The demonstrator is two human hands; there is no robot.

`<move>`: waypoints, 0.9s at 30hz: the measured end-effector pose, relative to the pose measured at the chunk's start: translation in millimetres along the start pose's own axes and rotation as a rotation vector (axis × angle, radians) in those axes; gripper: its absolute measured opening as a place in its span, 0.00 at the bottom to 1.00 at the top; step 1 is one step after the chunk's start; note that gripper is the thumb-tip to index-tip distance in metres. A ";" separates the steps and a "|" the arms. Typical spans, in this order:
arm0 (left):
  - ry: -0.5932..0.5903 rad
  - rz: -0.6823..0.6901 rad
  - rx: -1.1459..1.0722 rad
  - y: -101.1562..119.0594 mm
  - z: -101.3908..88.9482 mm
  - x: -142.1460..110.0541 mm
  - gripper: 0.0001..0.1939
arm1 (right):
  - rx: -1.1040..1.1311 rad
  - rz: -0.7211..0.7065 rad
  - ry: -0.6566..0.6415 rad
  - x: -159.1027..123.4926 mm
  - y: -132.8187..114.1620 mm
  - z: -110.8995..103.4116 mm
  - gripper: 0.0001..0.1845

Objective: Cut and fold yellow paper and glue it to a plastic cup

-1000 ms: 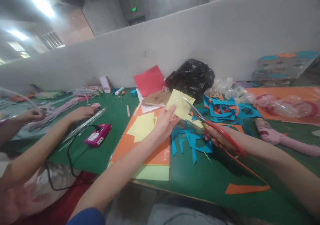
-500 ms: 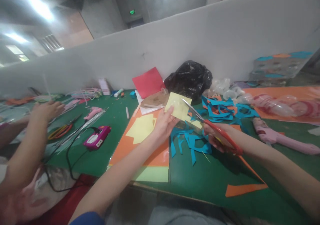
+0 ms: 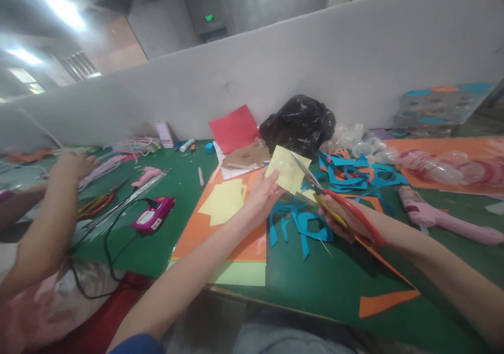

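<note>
Cutting at the yellow sheet, judging by the scissors lying against its right side. Pinching the sheet's near left edge in the left hand, fingers closing narrowly on it. Gripping the scissors in the right hand, fingers wrapping around the handles (partly hiding behind them, so leaving their exact spread impossible to tell). Calling next, as a judgement, for a steady sheet and a slight turn of it to suit the blades.

Holding the sheet up over the middle of the bench, nearer the far edge than the near one, just in front of the black bag. Showing pale yellow, fairly flat, tilting a little, with a faint round shine near its middle (whether a mark or something clear, being too blurred to tell).

Lying left of the blue scraps, reaching toward the near edge: the orange sheet, bearing yellow pieces. Resting toward the near right corner: an orange strip. Working at the left end: a co-worker's hand.
</note>
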State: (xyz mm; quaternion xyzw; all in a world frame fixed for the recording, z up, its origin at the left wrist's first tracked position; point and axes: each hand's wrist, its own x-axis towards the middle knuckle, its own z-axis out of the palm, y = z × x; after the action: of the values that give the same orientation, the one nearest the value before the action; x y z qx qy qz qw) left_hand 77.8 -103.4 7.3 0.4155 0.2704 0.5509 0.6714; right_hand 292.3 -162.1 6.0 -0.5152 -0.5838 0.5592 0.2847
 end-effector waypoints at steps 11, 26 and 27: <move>0.029 -0.033 -0.017 1.2 3.9 -2.4 0.24 | 0.020 -0.071 -0.117 3.6 8.5 -1.7 0.31; 0.121 -0.006 0.015 3.1 -4.2 6.9 0.31 | -0.041 0.029 -0.008 2.1 0.6 -1.0 0.35; 0.130 -0.002 0.016 3.0 -4.9 7.6 0.32 | -0.030 0.025 -0.009 2.7 2.0 -1.7 0.35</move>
State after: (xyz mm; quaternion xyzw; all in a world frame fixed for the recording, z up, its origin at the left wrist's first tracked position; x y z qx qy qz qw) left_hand 74.1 -94.7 8.0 0.3841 0.3183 0.5737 0.6497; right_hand 293.6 -159.3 3.9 -0.5241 -0.5871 0.5563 0.2670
